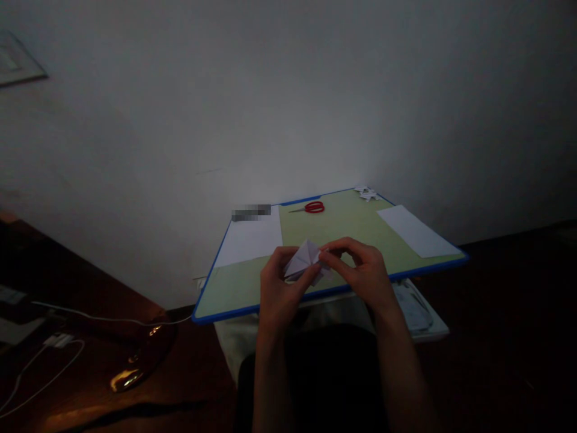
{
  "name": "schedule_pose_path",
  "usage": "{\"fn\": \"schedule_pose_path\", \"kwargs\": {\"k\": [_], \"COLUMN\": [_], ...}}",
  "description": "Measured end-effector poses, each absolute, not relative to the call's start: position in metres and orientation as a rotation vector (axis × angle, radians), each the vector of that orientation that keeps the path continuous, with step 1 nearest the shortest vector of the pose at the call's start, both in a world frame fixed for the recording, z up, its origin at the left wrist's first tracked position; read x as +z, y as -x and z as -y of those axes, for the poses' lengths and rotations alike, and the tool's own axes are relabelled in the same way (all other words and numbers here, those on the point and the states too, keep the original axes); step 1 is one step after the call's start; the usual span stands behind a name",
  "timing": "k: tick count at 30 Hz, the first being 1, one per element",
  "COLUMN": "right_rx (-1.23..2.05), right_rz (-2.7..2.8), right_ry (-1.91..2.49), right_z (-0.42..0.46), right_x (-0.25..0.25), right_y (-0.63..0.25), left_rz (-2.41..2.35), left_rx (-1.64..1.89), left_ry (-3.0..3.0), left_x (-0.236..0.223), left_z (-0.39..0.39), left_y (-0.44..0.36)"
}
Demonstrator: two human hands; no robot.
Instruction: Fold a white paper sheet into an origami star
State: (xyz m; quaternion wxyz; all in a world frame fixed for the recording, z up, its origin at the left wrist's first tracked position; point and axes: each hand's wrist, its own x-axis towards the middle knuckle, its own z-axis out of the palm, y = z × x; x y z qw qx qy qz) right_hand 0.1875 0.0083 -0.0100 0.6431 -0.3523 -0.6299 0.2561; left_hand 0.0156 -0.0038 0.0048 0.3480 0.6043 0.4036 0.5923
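Between my hands is a piece of folded white paper (pixel 303 258), creased into a pointed shape with several flaps. My left hand (pixel 283 282) grips its left and lower side, thumb across the front. With thumb and index finger, my right hand (pixel 358 264) pinches a flap at the right edge of the paper. Both hands are above the near edge of the pale green table (pixel 347 225) with a blue rim. The fingers behind the paper are partly hidden.
Red-handled scissors (pixel 314 207) lie toward the back. White sheets rest at left (pixel 252 237) and right (pixel 417 231). Small folded paper pieces (pixel 367 193) sit in the far right corner. A wall (pixel 288 108) stands behind the table. A white cable (pixel 112 317) runs at left.
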Motion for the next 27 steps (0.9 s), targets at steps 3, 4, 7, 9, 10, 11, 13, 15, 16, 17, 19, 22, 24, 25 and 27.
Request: {"fn": "schedule_pose_path", "kwargs": {"k": [3,4,7,9,10,11,13,15,16,17,19,22,24,25,27], "right_rx": [0.583,0.576,0.563,0.568,0.57,0.571,0.567,0.573,0.579,0.585,0.595,0.586,0.578,0.577,0.577], "right_rz": [1.435,1.435,1.425,1.414,1.411,1.41,1.402,1.388,1.381,1.377,1.377,1.379,1.37,1.363,1.354], "right_ry": [0.801,0.805,0.821,0.83,0.833,0.834,0.837,0.84,0.843,0.848,0.854,0.862,0.867,0.871,0.878], "right_z": [-0.0065,-0.006,-0.0051,-0.0049,-0.005,-0.0051,-0.0055,-0.0059,-0.0061,-0.0063,-0.0066,-0.0063,-0.0058,-0.0055,-0.0051], "right_x": [-0.0078,-0.0071,-0.0054,-0.005,-0.0051,-0.0053,-0.0061,-0.0074,-0.008,-0.0085,-0.009,-0.0082,-0.0074,-0.0072,-0.0071], "right_y": [-0.1865,-0.1862,-0.1852,-0.1843,-0.184,-0.1837,-0.1834,-0.1837,-0.1839,-0.1841,-0.1844,-0.1838,-0.1829,-0.1825,-0.1819], "left_rz": [-1.097,-1.104,-1.108,-1.108,-1.11,-1.112,-1.121,-1.131,-1.135,-1.138,-1.141,-1.138,-1.135,-1.132,-1.118], "left_rx": [1.519,1.524,1.54,1.545,1.546,1.547,1.547,1.544,1.542,1.542,1.546,1.552,1.553,1.553,1.551], "left_ry": [-1.592,-1.59,-1.571,-1.557,-1.549,-1.539,-1.52,-1.508,-1.505,-1.503,-1.496,-1.47,-1.453,-1.445,-1.432], "left_x": [0.0065,0.0069,0.0069,0.0065,0.0063,0.0061,0.006,0.006,0.006,0.006,0.0059,0.0057,0.0055,0.0054,0.0053], "left_z": [0.0051,0.0052,0.0054,0.0058,0.006,0.0061,0.0062,0.0058,0.0055,0.0053,0.005,0.005,0.005,0.005,0.0049], "left_y": [-0.0164,-0.0166,-0.0166,-0.0166,-0.0166,-0.0166,-0.0169,-0.0173,-0.0176,-0.0178,-0.0184,-0.0194,-0.02,-0.0203,-0.0205]}}
